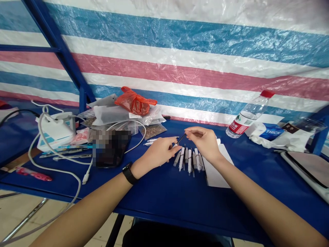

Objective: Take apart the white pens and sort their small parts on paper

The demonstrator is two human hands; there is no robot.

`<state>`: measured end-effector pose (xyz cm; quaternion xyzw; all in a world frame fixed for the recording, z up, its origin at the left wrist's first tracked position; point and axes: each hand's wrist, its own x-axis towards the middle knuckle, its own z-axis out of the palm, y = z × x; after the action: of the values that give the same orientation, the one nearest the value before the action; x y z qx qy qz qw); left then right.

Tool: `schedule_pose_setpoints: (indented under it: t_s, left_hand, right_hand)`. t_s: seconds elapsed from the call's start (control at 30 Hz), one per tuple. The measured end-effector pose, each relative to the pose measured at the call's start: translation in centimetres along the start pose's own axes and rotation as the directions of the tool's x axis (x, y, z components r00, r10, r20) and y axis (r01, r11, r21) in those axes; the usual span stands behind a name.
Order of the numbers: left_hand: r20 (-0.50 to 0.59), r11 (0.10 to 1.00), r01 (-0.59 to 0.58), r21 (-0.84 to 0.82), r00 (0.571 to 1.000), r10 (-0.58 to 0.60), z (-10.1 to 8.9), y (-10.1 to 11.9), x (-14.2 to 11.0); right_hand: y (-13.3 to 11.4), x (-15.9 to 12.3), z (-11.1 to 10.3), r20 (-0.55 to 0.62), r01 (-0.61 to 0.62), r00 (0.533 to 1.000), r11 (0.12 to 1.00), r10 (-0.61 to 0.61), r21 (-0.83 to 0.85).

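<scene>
Over the middle of the blue table, my left hand (157, 152) is closed, its thumb and fingertips pinching a white pen barrel (176, 145) that is mostly hidden by the fingers. From there a thin dark pen refill (182, 138) slants up to my right hand (204, 141), which pinches its other end between thumb and fingertips. Just below both hands lie several white and grey pens (189, 160) in a loose row. A white sheet of paper (218, 171) lies under my right wrist. A few more white pen pieces (149, 141) show behind my left hand.
Left of my hands are a black phone (115, 151), a white cable (84, 178), loose pens and a pink pen (34, 174). Plastic bags (108, 115) and a red bag (135, 101) are piled behind. At right stand a water bottle (248, 118), tissues (272, 132) and a flat device (308, 171).
</scene>
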<state>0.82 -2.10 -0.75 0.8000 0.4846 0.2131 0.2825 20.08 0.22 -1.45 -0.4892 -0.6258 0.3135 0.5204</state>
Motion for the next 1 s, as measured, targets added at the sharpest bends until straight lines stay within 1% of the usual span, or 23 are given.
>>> schedule_pose_setpoints:
  t_s: [0.07, 0.13, 0.17, 0.2, 0.27, 0.33, 0.37, 0.43, 0.53, 0.6, 0.67, 0.7, 0.73, 0.8, 0.83, 0.87, 0.9, 0.93, 1.0]
  left_hand:
    - [0.024, 0.993, 0.019, 0.115, 0.999, -0.022, -0.6, -0.3, 0.0]
    - [-0.013, 0.975, 0.057, 0.217, 0.998, -0.055, -1.1, -0.7, 0.2]
    - [-0.048, 0.966, 0.077, 0.245, 0.997, -0.067, -1.3, -0.9, 0.3]
    - [-0.083, 0.962, 0.093, 0.257, 0.994, -0.074, -1.4, -1.0, 0.4]
    - [-0.121, 0.968, 0.101, 0.232, 0.99, -0.074, -1.5, -1.0, 0.5]
    - [-0.124, 0.982, 0.105, 0.156, 0.989, -0.086, -1.3, -0.9, 0.5]
    - [-0.112, 0.988, 0.115, 0.106, 0.988, -0.103, -1.2, -0.8, 0.5]
    - [-0.057, 0.988, 0.152, -0.005, 0.987, -0.152, -0.9, -0.6, 0.4]
    - [0.045, 0.966, 0.215, -0.145, 0.977, -0.211, -0.6, -0.4, 0.3]
    - [0.089, 0.95, 0.242, -0.199, 0.97, -0.228, -0.4, -0.2, 0.3]
    - [0.127, 0.942, 0.263, -0.206, 0.962, -0.241, -0.5, -0.1, 0.3]
    - [0.132, 0.949, 0.261, -0.178, 0.962, -0.24, -0.7, -0.1, 0.3]
    - [0.104, 0.963, 0.243, -0.119, 0.967, -0.231, -1.0, -0.2, 0.3]
    - [-0.039, 0.979, 0.184, 0.089, 0.983, -0.182, -1.7, -0.5, 0.3]
    - [-0.122, 0.963, 0.166, 0.212, 0.982, -0.142, -2.2, -0.7, 0.2]
    - [-0.178, 0.933, 0.164, 0.32, 0.978, -0.111, -2.6, -0.9, 0.2]
    - [-0.196, 0.899, 0.171, 0.402, 0.976, -0.097, -2.9, -1.2, 0.2]
    - [-0.187, 0.87, 0.178, 0.46, 0.977, -0.101, -3.2, -1.4, 0.2]
    - [-0.136, 0.833, 0.177, 0.524, 0.983, -0.124, -3.3, -1.7, 0.2]
  right_hand:
    - [0.2, 0.5, -0.7, -0.098, -0.011, 0.995, 1.0, 0.01, -0.01]
    - [0.2, 0.7, -1.2, -0.115, -0.016, 0.993, 1.0, 0.014, -0.014]
    - [0.1, 0.7, -1.2, -0.098, -0.014, 0.995, 1.0, 0.013, -0.015]
    - [0.0, 0.5, -1.2, -0.055, -0.006, 0.998, 1.0, 0.005, -0.023]
    - [-0.3, 0.1, -0.7, 0.095, 0.019, 0.995, 0.997, -0.012, -0.075]
    - [-0.6, -0.5, -0.2, 0.243, 0.052, 0.97, 0.983, -0.007, -0.176]
    - [-0.8, -0.6, -0.1, 0.278, 0.068, 0.96, 0.97, 0.0, -0.233]
    - [-1.1, -0.8, -0.3, 0.259, 0.089, 0.966, 0.94, -0.001, -0.329]
    - [-1.4, -0.5, -1.8, 0.167, 0.105, 0.985, 0.914, -0.041, -0.393]
    - [-1.3, -0.4, -3.2, 0.117, 0.095, 0.992, 0.914, -0.053, -0.395]
    - [-1.1, -0.4, -4.5, 0.069, 0.081, 0.996, 0.916, -0.058, -0.392]
    - [-0.9, -0.5, -5.1, 0.046, 0.073, 0.997, 0.917, -0.06, -0.392]
    - [-0.8, -0.6, -5.7, 0.02, 0.066, 0.998, 0.918, -0.063, -0.39]
    - [-0.5, -0.8, -6.5, -0.033, 0.052, 0.997, 0.919, -0.07, -0.391]
    - [-0.3, -0.9, -6.9, -0.059, 0.048, 0.995, 0.918, -0.077, -0.393]
    - [-0.2, -1.0, -7.2, -0.081, 0.048, 0.993, 0.916, -0.087, -0.397]
    - [-0.2, -1.0, -7.4, -0.097, 0.052, 0.99, 0.914, -0.099, -0.401]
    - [-0.2, -1.0, -7.6, -0.105, 0.059, 0.988, 0.913, -0.11, -0.404]
    - [-0.1, -0.9, -7.8, -0.112, 0.08, 0.984, 0.91, -0.137, -0.406]
